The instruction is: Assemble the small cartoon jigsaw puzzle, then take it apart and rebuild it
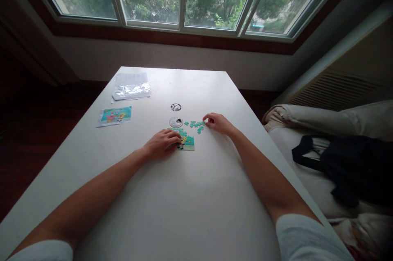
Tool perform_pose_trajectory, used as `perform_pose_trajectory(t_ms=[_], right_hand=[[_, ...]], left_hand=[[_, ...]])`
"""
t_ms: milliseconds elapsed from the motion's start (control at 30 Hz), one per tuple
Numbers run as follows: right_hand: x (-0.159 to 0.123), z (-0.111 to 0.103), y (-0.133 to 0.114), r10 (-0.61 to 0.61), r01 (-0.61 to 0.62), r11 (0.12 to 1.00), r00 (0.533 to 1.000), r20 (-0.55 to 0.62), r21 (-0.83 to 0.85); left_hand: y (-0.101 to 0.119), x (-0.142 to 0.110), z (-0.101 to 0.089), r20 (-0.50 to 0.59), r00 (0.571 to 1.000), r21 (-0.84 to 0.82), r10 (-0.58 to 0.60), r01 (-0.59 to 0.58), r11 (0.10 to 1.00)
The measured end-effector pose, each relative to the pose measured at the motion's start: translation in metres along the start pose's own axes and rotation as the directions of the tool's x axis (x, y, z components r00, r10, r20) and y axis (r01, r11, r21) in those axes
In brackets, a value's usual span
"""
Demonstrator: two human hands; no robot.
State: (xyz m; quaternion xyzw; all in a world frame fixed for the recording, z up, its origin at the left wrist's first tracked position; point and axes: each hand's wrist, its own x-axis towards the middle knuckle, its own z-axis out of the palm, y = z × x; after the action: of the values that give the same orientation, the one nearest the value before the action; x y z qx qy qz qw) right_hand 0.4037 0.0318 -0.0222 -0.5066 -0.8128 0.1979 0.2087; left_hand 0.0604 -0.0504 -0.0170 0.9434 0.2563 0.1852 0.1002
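A partly assembled jigsaw puzzle (188,143), teal with a yellow figure, lies flat on the white table. My left hand (162,143) rests over its left side, palm down, with the fingers stretched across it and hiding that part. Just beyond and to the right, several loose teal puzzle pieces (194,124) are spread in a small group. At the right end of this group is my right hand (217,122), thumb and index fingertips brought close together around a small teal piece (203,123).
Two round silver-and-dark items, a nearer one (176,122) and a farther one (176,107), lie beyond the puzzle. A cartoon picture sheet (115,116) and a clear plastic sleeve with papers (131,86) lie left. Right of the table (184,212), a dark bag (356,166) sits on a pale sofa.
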Motion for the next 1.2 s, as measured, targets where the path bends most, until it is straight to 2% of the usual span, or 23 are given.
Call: perform_pose_trajectory(t_ms=[433, 667, 833, 1000, 1200], right_hand=[[0.003, 0.007, -0.005, -0.076, 0.074, 0.997, 0.995, 0.059, 0.032], [0.003, 0.018, 0.000, -0.041, 0.036, 0.999, 0.988, -0.146, -0.037], [0.002, 0.016, -0.001, -0.051, 0.037, 0.993, 0.991, -0.121, -0.110], [0.005, 0.019, 0.002, -0.094, 0.088, 0.993, 0.992, -0.079, -0.075], [0.002, 0.019, 0.002, -0.075, 0.062, 0.995, 0.983, -0.169, -0.082]], left_hand=[[0.000, 0.000, 0.002, -0.004, 1.000, -0.005, -0.017, 0.017, 1.000], [0.000, 0.000, 0.003, 0.003, 1.000, -0.003, -0.018, 0.018, 1.000], [0.000, 0.000, 0.002, 0.000, 1.000, -0.007, -0.020, 0.020, 1.000], [0.000, 0.001, 0.001, -0.005, 1.000, -0.013, -0.016, 0.016, 1.000], [0.001, 0.000, 0.000, -0.012, 1.000, -0.012, -0.016, 0.016, 1.000]])
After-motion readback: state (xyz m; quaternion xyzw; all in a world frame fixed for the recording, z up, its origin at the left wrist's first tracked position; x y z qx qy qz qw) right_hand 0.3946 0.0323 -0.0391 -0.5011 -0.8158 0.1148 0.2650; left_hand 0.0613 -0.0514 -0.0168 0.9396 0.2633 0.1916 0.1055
